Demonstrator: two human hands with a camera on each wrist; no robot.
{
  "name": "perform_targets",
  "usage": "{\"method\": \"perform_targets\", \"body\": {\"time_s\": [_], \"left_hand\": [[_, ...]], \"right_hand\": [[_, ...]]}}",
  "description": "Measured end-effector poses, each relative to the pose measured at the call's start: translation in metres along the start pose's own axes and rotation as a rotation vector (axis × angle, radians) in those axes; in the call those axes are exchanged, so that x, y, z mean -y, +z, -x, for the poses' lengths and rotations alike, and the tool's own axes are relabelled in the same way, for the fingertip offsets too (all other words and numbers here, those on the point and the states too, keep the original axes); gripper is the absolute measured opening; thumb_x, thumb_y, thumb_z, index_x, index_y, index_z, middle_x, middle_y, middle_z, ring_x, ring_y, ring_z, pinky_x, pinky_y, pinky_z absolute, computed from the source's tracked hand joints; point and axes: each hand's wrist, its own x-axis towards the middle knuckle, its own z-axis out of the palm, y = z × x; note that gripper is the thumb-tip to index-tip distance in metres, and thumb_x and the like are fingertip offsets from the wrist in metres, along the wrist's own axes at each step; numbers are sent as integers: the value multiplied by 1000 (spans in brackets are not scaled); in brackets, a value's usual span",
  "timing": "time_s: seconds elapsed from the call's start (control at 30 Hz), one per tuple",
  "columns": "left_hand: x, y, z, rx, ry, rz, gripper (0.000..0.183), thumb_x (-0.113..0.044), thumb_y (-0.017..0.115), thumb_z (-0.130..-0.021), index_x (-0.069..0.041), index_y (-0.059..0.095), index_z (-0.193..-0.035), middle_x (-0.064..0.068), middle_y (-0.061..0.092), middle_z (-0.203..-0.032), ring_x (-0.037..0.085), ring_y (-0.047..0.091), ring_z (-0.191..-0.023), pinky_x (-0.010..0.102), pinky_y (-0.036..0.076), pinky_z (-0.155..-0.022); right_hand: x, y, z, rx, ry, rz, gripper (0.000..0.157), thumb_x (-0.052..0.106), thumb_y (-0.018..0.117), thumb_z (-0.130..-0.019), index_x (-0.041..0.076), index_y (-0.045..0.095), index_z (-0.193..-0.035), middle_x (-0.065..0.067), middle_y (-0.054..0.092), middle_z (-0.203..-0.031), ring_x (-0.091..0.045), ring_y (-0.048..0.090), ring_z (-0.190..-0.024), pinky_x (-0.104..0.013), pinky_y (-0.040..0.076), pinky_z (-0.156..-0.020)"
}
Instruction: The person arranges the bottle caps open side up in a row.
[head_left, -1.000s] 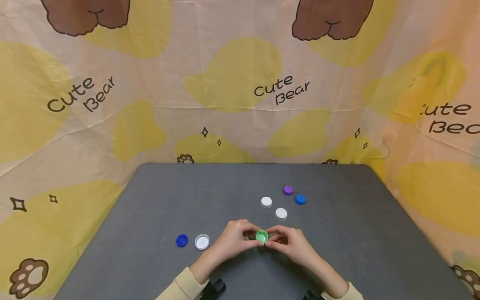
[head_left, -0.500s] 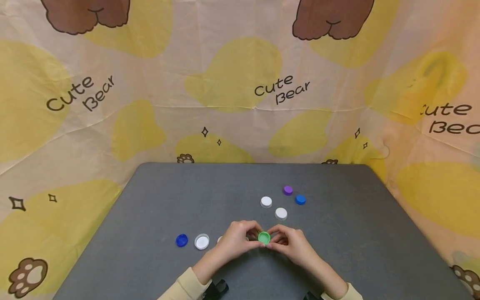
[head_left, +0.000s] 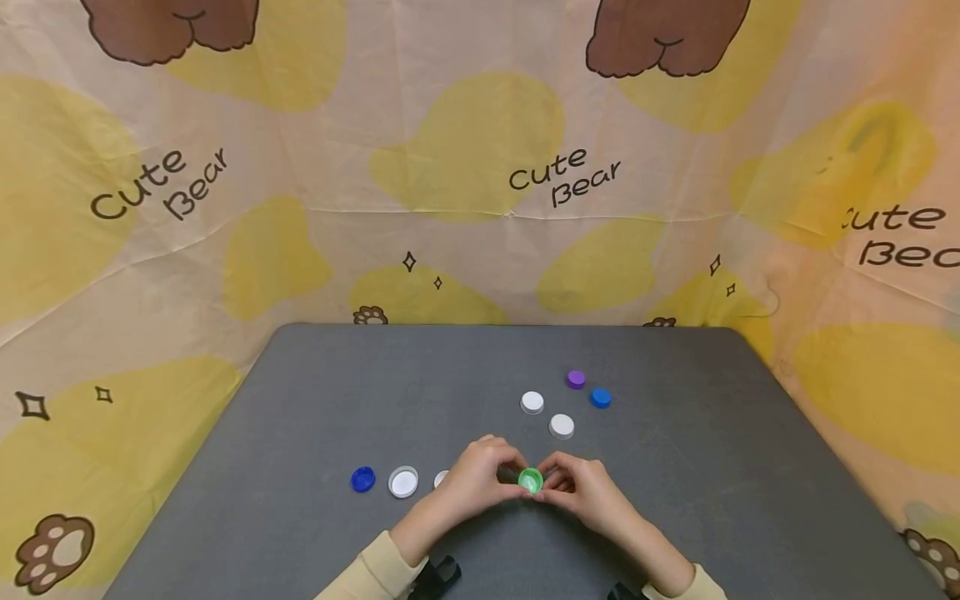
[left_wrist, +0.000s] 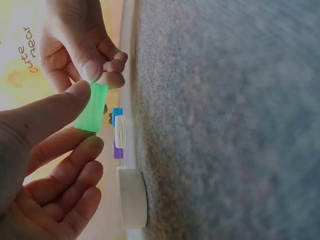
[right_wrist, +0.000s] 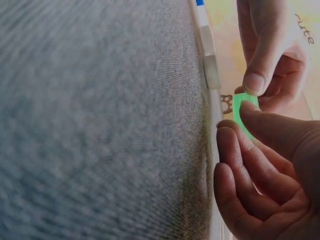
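Observation:
A green bottle cap (head_left: 530,481) is held up between both hands above the grey table, its hollow side towards the head camera. My left hand (head_left: 480,477) pinches it from the left with thumb and index finger; in the left wrist view the thumb presses the ribbed side of the green cap (left_wrist: 92,107). From the right, my right hand (head_left: 588,490) pinches the same cap, and the right wrist view has that thumb across the green cap (right_wrist: 240,106). The other fingers of both hands are loosely curled below it.
On the table (head_left: 420,392) a dark blue cap (head_left: 363,479) and a white cap (head_left: 403,482) lie left, with another white cap (head_left: 440,478) partly behind the left hand. Beyond the hands lie two white caps (head_left: 532,403), a purple cap (head_left: 576,380) and a blue cap (head_left: 601,398).
The green cap and my left hand have shifted slightly right, the cap also a little nearer. A white cap behind the left hand has come partly into view. My right hand has barely moved.

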Motion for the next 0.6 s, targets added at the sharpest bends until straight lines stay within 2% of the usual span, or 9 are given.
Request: {"method": "perform_targets", "body": {"time_s": [0.6], "left_hand": [[5,4,-4,83,-68,-80,22,-28,85,-67,-18,76,-85,-5,60,-77,3,46,-74,14,36,-65]], "right_hand": [[-4,1,-6,40,64,71,19,24,76,-79,12,67,-90,8,65,-71,3,56,-61,-18,47,-56]]}}
